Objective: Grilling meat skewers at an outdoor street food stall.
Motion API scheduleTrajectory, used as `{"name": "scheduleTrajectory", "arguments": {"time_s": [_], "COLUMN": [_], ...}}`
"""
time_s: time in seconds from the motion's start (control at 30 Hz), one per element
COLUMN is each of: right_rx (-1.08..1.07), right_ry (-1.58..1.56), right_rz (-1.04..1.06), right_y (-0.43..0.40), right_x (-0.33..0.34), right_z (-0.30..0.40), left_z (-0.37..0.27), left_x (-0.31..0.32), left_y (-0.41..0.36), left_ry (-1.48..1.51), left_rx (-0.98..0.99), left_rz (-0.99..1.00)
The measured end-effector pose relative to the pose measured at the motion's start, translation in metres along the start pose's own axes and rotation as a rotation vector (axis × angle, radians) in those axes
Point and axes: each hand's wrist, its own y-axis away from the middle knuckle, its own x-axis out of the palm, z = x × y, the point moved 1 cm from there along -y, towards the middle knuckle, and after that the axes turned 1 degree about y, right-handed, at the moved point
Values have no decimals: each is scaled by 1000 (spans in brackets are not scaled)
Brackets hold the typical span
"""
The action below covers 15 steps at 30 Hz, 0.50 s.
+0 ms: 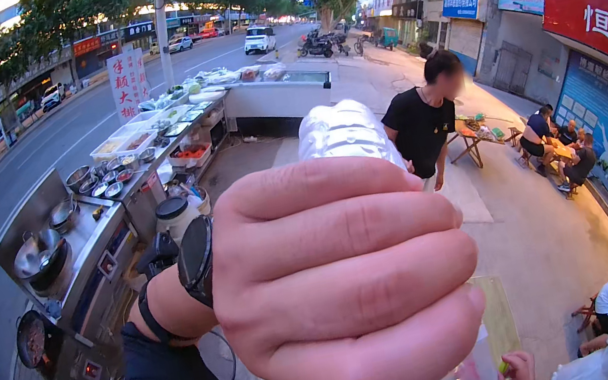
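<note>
Close before the camera, my left hand (350, 279) is wrapped around a clear plastic bottle (343, 129), with a dark watch on the wrist. The ribbed base of the bottle points up and away from me; the fingers cover its middle. Below them, at the bottom edge, more clear plastic shows near my chest. My right hand (519, 375) is partly in view at the lower right, fingers curled on a small green thing (503, 367) that may be a bottle cap. Red cloth shows beneath my left forearm.
A steel cooking counter with a wok (38, 252) stands at left; a pan of food (32, 338) sits lower. Food trays (125, 143) and several small bowls line the counter. A person in black (421, 126) stands ahead. Diners sit at low tables (562, 147) on the right.
</note>
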Motion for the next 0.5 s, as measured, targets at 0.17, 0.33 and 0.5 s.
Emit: {"name": "scheduleTrajectory", "arguments": {"time_s": [0.17, 0.33, 0.5], "right_rx": [-24, 7, -12], "right_ry": [-60, -146, -118], "right_rz": [-61, -94, -117], "right_y": [0, 1, 2], "right_x": [-5, -9, -18], "right_z": [-7, -11, -15], "left_z": [-7, -10, -11], "left_x": [9, 12, 26], "left_y": [-12, -21, -27], "left_ry": [6, -3, 40], "left_rx": [9, 15, 71], "left_rz": [-57, -44, 9]}}
